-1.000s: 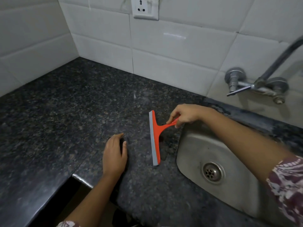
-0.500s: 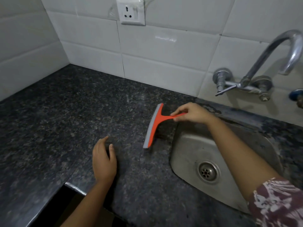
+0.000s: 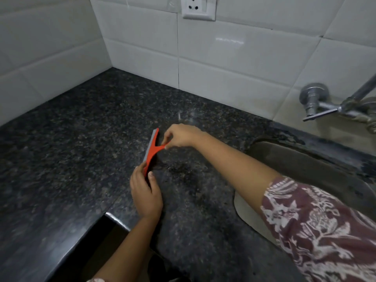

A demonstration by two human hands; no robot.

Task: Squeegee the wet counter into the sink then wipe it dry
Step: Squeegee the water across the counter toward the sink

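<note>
An orange squeegee [image 3: 151,150] with a grey rubber edge lies tilted on the dark speckled granite counter [image 3: 81,139], well left of the steel sink [image 3: 305,165]. My right hand [image 3: 181,136] pinches the end of its handle. My left hand [image 3: 145,190] grips the near end of the blade between thumb and fingers. A darker wet patch [image 3: 181,169] shows on the stone just right of the blade. My right forearm and patterned sleeve hide much of the sink.
White tiled walls meet in a corner behind the counter, with a socket [image 3: 198,7] high up. A chrome tap [image 3: 335,106] is fixed to the wall above the sink. The counter's front edge steps back at a notch [image 3: 109,217] near my left wrist.
The squeegee has moved left, away from the sink. My left hand lifted off the counter and took hold of the blade's near end. The view has swung left.
</note>
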